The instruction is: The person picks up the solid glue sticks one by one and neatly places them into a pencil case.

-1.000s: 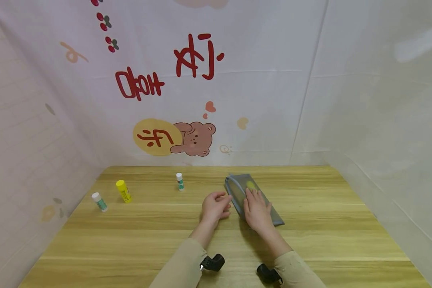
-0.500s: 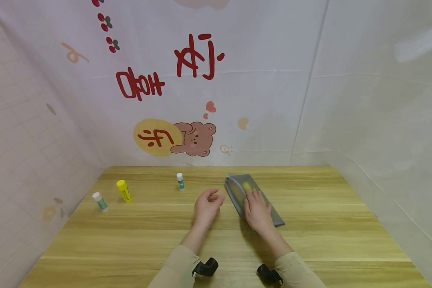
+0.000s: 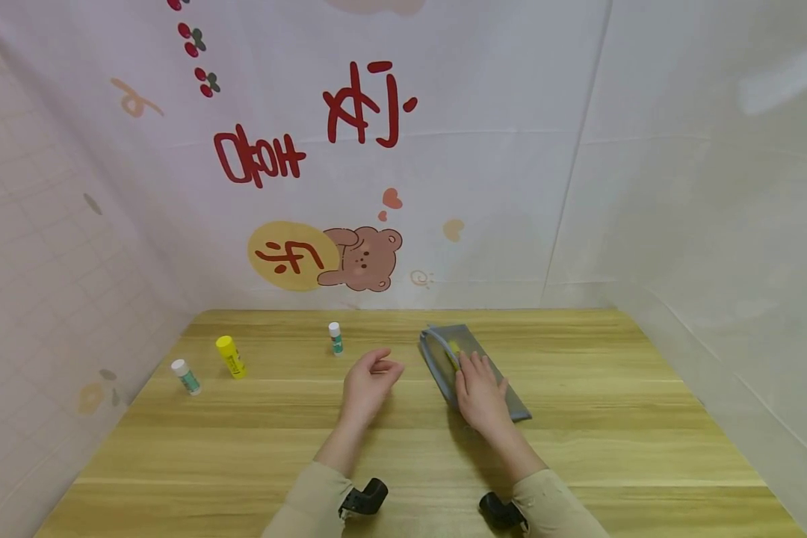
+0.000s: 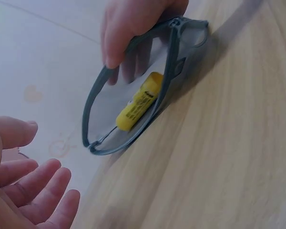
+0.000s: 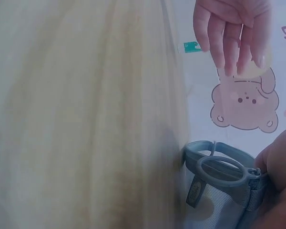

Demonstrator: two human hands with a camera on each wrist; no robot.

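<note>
A grey mesh zipper pouch [image 3: 469, 340] lies slanted on the table, its mouth spread toward the left. My right hand [image 3: 482, 396] holds it by the upper rim; the left wrist view shows the thumb outside and fingers [image 4: 128, 67] behind the rim. Inside the pouch rests a yellow glue stick [image 4: 140, 102], visible through the opening. My left hand [image 3: 368, 385] hovers left of the pouch, apart from it, with nothing in it and its fingers [image 4: 47, 186] loosely bent. In the right wrist view a zipper-pull ring [image 5: 221, 171] hangs at the pouch's near end.
On the left of the wooden table [image 3: 276, 448] stand a white-capped green glue stick [image 3: 187, 378] and a larger yellow glue stick [image 3: 232, 358]. Another white-capped glue stick [image 3: 336, 339] stands farther back, near the middle. A printed cloth wall [image 3: 498, 187] borders the table's rear edge.
My left hand has drawn away from the pouch mouth toward the left. The yellow glue stick in the pouch has shifted toward the opening. My right hand has stayed in place.
</note>
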